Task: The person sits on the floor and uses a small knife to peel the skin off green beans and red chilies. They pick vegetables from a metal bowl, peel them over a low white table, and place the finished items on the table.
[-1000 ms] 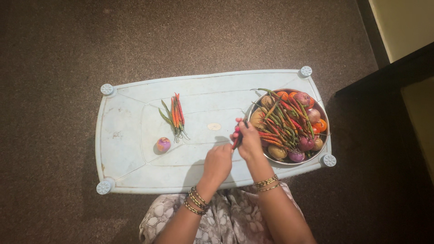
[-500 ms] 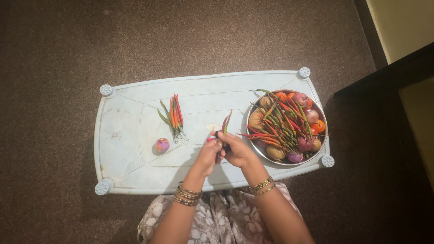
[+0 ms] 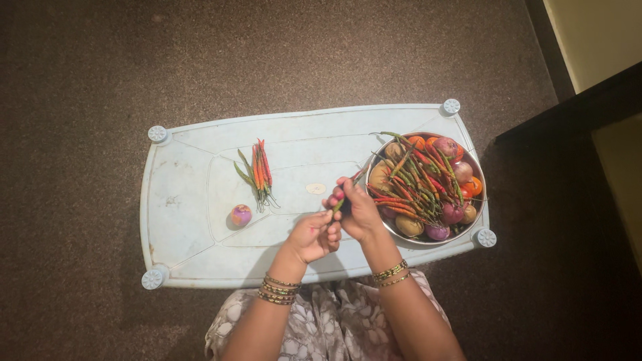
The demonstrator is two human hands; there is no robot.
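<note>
My right hand [image 3: 358, 210] holds a thin chili pepper [image 3: 349, 187] over the table, just left of the metal bowl [image 3: 476, 212]. My left hand [image 3: 311, 237] is curled close beside it, fingers touching the lower end of the pepper. The bowl is heaped with red and green chili peppers [image 3: 418, 177], potatoes, purple onions and tomatoes. A small bunch of chili peppers [image 3: 257, 172] lies on the table's left half, with a purple onion [image 3: 241, 214] below it.
The light blue plastic table [image 3: 187, 234] stands on a dark brown floor [image 3: 267, 53]. A small white oval mark [image 3: 316, 188] sits at its middle. A dark ledge and pale wall [image 3: 588, 40] are at the right.
Both hands moved from the bowl's edge leftward with a pepper, then shifted back right toward the bowl. The pepper now tilts toward the bowl.
</note>
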